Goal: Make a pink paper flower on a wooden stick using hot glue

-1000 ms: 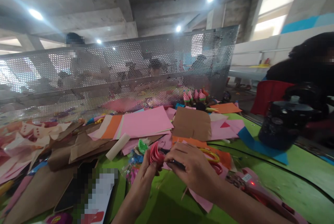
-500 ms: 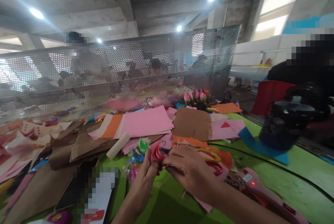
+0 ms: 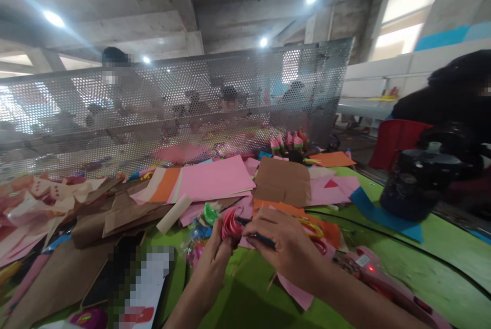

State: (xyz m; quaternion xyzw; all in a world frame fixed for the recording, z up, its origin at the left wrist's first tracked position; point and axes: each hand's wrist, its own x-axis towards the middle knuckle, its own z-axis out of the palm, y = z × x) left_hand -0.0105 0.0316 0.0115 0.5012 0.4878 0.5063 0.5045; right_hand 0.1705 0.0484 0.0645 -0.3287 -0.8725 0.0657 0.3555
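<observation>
My left hand (image 3: 215,260) pinches a small stack of curved pink-red paper pieces (image 3: 231,224) just above the green table (image 3: 402,272). My right hand (image 3: 287,249) is closed around a thin dark pen-like tool (image 3: 255,234), its tip against the paper pieces. Both hands meet at the lower middle of the view. Yellow-and-red scissors (image 3: 314,234) lie just behind my right hand on orange paper.
Pink (image 3: 215,178), orange and brown paper sheets (image 3: 284,180) litter the table. A pink glue gun (image 3: 374,272) lies at right, a black pot (image 3: 416,180) farther right. A perforated metal screen (image 3: 192,104) stands behind; people sit beyond it and at far right.
My right hand has shifted slightly against the paper pieces, and the dark tool shows again between its fingers. The left hand keeps its hold in the same place.
</observation>
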